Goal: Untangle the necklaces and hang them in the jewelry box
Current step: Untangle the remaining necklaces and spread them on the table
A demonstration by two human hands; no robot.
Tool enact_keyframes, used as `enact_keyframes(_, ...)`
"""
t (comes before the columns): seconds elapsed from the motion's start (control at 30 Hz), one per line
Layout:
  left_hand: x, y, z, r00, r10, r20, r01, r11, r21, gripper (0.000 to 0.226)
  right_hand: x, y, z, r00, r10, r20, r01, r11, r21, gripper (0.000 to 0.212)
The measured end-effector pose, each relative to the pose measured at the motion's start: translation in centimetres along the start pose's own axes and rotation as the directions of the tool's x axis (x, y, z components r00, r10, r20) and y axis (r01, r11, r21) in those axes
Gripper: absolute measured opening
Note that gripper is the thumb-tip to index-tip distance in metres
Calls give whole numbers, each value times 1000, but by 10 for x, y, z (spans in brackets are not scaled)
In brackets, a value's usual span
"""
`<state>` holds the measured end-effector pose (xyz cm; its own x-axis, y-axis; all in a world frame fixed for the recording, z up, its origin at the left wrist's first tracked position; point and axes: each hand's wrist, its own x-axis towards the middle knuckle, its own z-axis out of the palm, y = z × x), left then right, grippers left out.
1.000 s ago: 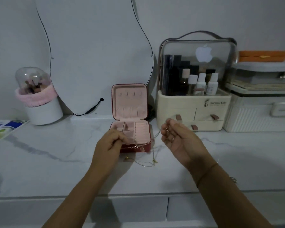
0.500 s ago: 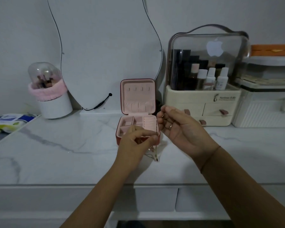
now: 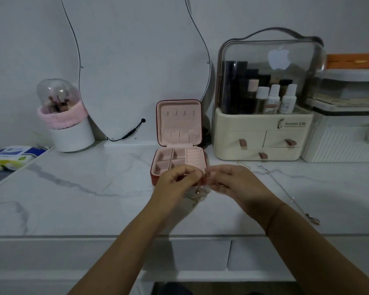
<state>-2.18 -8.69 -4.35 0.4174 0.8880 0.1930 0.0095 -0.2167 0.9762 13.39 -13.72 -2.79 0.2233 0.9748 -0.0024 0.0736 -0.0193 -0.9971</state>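
A small red jewelry box [image 3: 178, 145] with pink lining stands open at the back centre of the marble top, its lid upright and its hooks bare. Just in front of it my left hand [image 3: 177, 182] and my right hand [image 3: 230, 180] meet fingertip to fingertip, both pinching a thin gold necklace [image 3: 198, 191] whose pendant dangles between them above the counter. A second thin chain [image 3: 285, 192] lies stretched on the marble to the right of my right wrist, its pendant near the front edge.
A curvy mirror [image 3: 134, 67] leans on the wall behind the box. A cosmetics organiser [image 3: 262, 137] with drawers stands at the right, a white case [image 3: 347, 141] beyond it. A brush holder [image 3: 66, 126] and a wipes pack [image 3: 13, 156] sit at the left.
Both hands have drawn together in front of the box, and the right hand has turned palm down onto the chain. The view has shifted, showing a second chain lying on the right.
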Motion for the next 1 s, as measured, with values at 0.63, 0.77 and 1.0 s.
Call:
enact_keyframes(0.63,7,-2,11,960,277,37,-267,868,420,11,-20,2,-1,956,-284,-77,260,937,-233,19)
enact_keyframes(0.77,8,-2,12,962,262,72,-267,863,430,13,-20,6,-5,939,-340,-57,309,904,-295,22)
enact_keyframes(1.0,5,-5,13,970,220,99,-242,883,402,10,-15,15,-8,863,-505,-6,404,696,-594,4)
